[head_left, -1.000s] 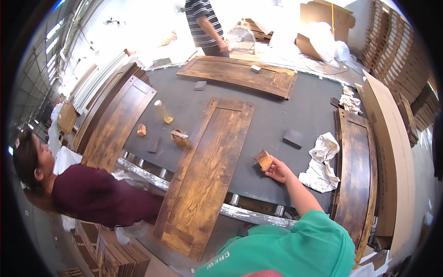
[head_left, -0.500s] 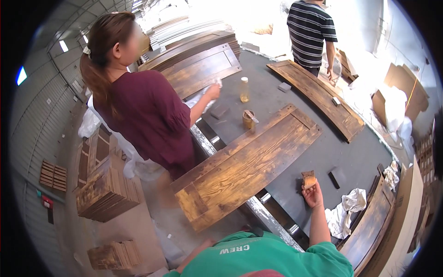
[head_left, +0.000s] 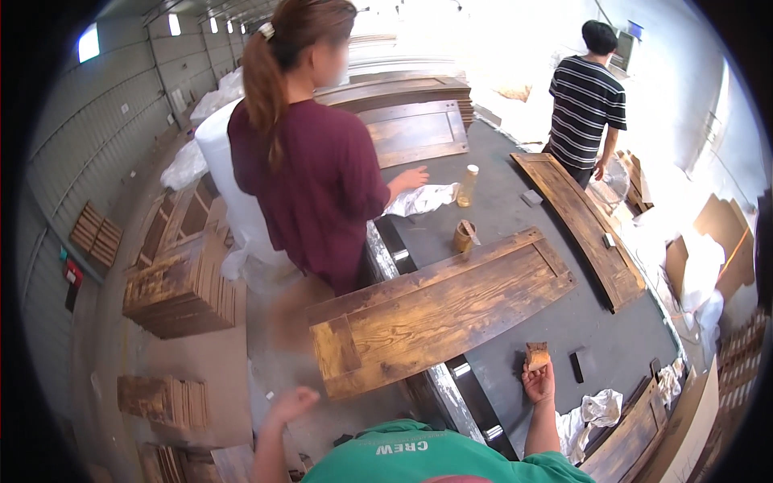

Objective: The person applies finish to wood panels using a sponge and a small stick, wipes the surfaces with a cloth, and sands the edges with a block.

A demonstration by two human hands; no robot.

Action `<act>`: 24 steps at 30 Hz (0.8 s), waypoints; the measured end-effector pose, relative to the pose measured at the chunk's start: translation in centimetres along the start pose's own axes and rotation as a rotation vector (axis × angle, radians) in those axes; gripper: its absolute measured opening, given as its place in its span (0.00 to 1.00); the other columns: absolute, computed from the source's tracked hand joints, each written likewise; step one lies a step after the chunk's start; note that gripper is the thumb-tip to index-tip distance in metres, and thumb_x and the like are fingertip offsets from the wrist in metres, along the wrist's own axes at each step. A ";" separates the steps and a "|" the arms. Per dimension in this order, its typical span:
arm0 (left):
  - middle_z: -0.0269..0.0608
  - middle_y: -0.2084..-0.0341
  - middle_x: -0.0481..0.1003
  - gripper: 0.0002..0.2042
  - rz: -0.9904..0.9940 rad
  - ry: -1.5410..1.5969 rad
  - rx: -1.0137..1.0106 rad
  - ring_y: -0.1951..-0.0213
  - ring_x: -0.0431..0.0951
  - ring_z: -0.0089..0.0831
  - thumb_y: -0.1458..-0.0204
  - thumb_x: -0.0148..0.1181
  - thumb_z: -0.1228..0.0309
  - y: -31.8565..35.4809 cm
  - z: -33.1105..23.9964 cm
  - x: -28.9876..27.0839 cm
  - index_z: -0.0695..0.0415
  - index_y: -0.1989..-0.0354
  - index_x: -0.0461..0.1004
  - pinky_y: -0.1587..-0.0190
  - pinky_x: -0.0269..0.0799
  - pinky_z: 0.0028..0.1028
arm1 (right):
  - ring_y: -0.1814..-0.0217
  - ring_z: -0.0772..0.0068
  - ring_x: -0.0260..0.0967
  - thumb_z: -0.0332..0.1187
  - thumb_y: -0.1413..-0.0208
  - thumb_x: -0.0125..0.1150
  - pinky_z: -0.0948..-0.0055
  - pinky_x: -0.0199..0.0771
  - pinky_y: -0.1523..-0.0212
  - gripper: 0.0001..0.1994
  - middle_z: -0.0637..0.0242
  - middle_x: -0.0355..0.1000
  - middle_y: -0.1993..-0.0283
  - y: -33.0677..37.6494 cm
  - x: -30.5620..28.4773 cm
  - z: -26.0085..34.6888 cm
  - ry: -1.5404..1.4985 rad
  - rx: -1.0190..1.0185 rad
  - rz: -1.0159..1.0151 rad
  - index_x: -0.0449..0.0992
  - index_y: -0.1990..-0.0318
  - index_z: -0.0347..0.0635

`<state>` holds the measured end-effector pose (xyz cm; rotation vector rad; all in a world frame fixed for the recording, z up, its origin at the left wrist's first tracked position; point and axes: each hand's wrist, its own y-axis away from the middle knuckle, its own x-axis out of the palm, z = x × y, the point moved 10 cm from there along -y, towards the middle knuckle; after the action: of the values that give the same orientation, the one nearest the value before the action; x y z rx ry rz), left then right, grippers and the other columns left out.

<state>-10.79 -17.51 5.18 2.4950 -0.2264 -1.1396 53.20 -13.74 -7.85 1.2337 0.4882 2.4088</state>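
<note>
Landmark: the long brown wooden panel [head_left: 443, 318] with a raised frame border, lying flat on the dark grey table [head_left: 503, 354], its left end jutting past the metal-edged side. Right hand [head_left: 538, 386] is to the right of the panel's near long edge, thumb and fingers pinching the lower part of a small orange block [head_left: 537, 356] with a dark-brown stained top; block is held upright, apart from the panel, material uncertain. Left hand [head_left: 298, 402] is just off the panel's left end, not touching it; fingers look curled, but blur prevents telling how tightly. Right of the panel, past the block: a black rectangular block [head_left: 578, 366] and a crumpled white cloth [head_left: 602, 408]. Just beyond the panel's far edge: a round tan cup [head_left: 462, 238] with a stick-like tool [head_left: 472, 232] in it; farther beyond, a clear capped bottle [head_left: 466, 189] of yellowish liquid. A co-worker in a maroon top [head_left: 310, 185] stands beyond the panel's left end.
</note>
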 end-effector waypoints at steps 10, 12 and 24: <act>0.55 0.52 0.68 0.23 0.133 1.127 1.823 0.62 0.78 0.42 0.40 0.47 0.57 24.4 -37.9 -19.0 0.62 0.44 0.60 0.62 0.75 0.41 | 0.56 0.61 0.73 0.52 0.40 0.50 0.68 0.76 0.63 0.22 0.62 0.73 0.52 -0.7 -0.9 0.3 0.003 0.014 0.015 0.68 0.48 0.45; 0.48 0.55 0.71 0.20 0.114 1.265 1.691 0.64 0.79 0.40 0.41 0.49 0.59 25.8 -37.4 -19.1 0.61 0.47 0.64 0.63 0.74 0.40 | 0.53 0.64 0.72 0.49 0.40 0.53 0.68 0.76 0.60 0.20 0.65 0.71 0.49 0.0 0.1 0.7 -0.040 -0.043 -0.066 0.69 0.48 0.46; 0.40 0.51 0.72 0.13 0.847 1.660 1.638 0.53 0.72 0.39 0.49 0.54 0.79 23.5 -30.8 -13.3 0.59 0.54 0.74 0.54 0.75 0.35 | 0.53 0.60 0.73 0.48 0.39 0.50 0.67 0.75 0.57 0.20 0.62 0.73 0.52 -1.4 1.8 0.9 0.140 0.029 0.009 0.70 0.48 0.43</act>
<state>3.98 -26.36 42.36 2.5410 -1.7656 2.1585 53.24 -11.55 -6.72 1.0851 0.5619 2.5153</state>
